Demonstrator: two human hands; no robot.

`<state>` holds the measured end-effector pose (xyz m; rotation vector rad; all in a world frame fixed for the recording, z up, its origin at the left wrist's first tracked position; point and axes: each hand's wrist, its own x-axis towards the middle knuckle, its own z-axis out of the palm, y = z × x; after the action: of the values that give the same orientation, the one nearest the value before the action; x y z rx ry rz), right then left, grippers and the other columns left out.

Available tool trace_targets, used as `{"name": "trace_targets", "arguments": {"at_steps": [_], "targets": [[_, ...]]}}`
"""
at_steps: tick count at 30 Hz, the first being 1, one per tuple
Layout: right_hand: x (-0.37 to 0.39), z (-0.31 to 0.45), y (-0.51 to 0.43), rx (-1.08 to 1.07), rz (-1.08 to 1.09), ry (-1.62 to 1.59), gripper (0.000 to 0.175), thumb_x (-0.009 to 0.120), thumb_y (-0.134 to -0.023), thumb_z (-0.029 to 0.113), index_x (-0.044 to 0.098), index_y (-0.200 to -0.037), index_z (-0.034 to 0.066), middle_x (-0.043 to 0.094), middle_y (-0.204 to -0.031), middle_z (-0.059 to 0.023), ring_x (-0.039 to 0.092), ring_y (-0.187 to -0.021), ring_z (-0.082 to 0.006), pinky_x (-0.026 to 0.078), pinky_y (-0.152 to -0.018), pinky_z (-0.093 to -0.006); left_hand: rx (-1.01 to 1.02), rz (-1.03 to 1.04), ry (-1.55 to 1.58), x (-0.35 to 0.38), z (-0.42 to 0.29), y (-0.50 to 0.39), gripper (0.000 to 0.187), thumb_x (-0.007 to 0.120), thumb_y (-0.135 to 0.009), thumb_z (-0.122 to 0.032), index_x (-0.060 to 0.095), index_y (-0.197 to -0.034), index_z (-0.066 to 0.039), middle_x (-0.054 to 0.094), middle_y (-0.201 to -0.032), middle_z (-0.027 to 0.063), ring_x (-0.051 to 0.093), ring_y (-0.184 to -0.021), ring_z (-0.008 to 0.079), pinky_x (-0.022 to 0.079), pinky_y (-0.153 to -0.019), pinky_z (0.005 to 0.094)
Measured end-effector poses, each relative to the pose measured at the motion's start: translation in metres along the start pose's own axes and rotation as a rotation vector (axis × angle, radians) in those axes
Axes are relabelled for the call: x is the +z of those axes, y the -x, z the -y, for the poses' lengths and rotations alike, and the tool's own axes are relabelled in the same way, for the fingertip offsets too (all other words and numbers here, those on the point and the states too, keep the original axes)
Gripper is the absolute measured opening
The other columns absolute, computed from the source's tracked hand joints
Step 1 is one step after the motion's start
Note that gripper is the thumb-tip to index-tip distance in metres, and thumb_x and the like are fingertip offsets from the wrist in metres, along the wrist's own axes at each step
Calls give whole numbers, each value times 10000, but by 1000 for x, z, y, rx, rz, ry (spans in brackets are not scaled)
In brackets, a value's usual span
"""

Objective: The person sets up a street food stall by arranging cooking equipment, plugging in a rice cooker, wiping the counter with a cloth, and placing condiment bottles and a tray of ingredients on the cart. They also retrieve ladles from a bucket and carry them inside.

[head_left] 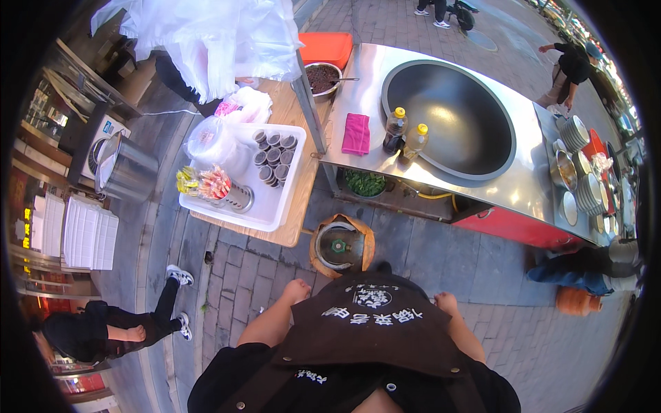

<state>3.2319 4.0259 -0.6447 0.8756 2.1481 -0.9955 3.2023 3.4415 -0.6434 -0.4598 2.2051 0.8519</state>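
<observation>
My left hand [297,291] hangs beside the brown apron [377,320], its fingers curled and partly hidden. On the apron's other side is my right hand [446,302], mostly hidden by the cloth. Neither hand visibly touches anything on the counter. A gas cylinder [338,245] stands on the paving in front of me. Beyond it, a large wok [449,120] is set in a stainless steel counter [356,77]. Two yellow-capped bottles [396,129] stand at its near left rim, beside a folded pink cloth [356,134].
A white tray [268,206] holds lidded cups [273,156] and a metal utensil holder [240,199]. Stacked bowls [589,193] stand right. Leafy greens [364,181] lie under the counter. A person [119,330] is at left, others are at right, and a clay-coloured pot [576,301] stands there.
</observation>
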Motion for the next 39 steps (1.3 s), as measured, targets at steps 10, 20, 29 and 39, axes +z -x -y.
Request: {"name": "trace_targets", "arguments": {"at_steps": [10, 20, 29, 39], "targets": [[-7, 14, 14, -21, 6, -27, 230, 707, -955, 210, 645, -967, -11, 667, -714, -120, 646, -567, -232, 544, -520, -402, 31, 20, -168, 6, 5, 3, 267, 616, -957, -304, 754, -988, -77, 723, -1019, 158, 670, -1077, 363, 550, -913, 452], [-7, 7, 14, 0, 14, -46, 215, 695, -949, 203, 679, -949, -12, 708, -755, -125, 692, -612, -229, 567, -551, -400, -18, -25, -70, 8, -1, 2, 366, 659, -912, -366, 742, -1060, -41, 734, -1111, 209, 681, -1083, 400, 542, -937, 458], [-10, 2, 3, -23, -4, 50, 276, 702, -920, 247, 707, -968, -24, 737, -811, -142, 718, -711, -260, 570, -661, -394, 60, -105, -89, 8, 2, 0, 342, 728, -911, -321, 706, -996, 9, 746, -891, 147, 730, -821, 308, 559, -754, 422], [-5, 1, -1, 69, 50, -74, 226, 692, -955, 195, 664, -1057, -4, 695, -765, -112, 679, -619, -222, 558, -538, -381, 66, -58, -69, 5, -11, 5, 299, 726, -915, -304, 707, -951, -8, 736, -836, 118, 720, -785, 264, 554, -737, 399]]}}
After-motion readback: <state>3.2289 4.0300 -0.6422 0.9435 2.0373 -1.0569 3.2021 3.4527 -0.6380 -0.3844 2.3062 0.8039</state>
